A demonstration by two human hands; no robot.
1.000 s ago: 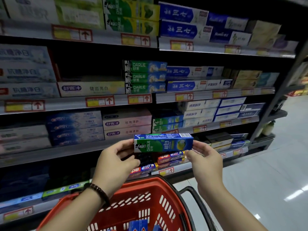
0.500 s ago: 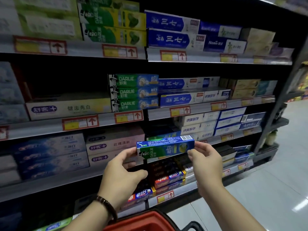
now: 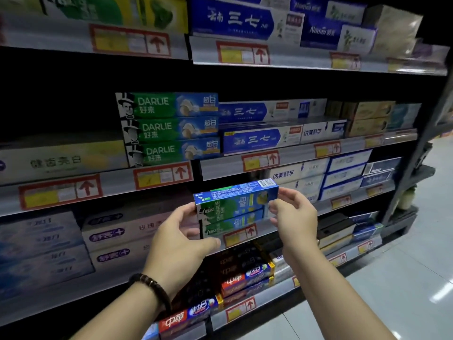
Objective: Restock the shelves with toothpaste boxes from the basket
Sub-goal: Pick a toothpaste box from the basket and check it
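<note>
Head view | step: shelving | left hand (image 3: 176, 239), right hand (image 3: 294, 217) grip: pinching toothpaste box (image 3: 235, 202) below Darlie stack (image 3: 169, 128) | next: probably seat it level

This is a shop, seen from an aisle. Long metal shelves (image 3: 220, 170) rise in tiers, each packed with toothpaste boxes (image 3: 169, 128) stacked in neat blocks by brand, printed faces outward. Along the front edge of every shelf sit red-framed price labels (image 3: 161, 177) with yellow tags and upward arrows. A glossy pale floor (image 3: 404, 290) runs past the shelves' right end.
</note>
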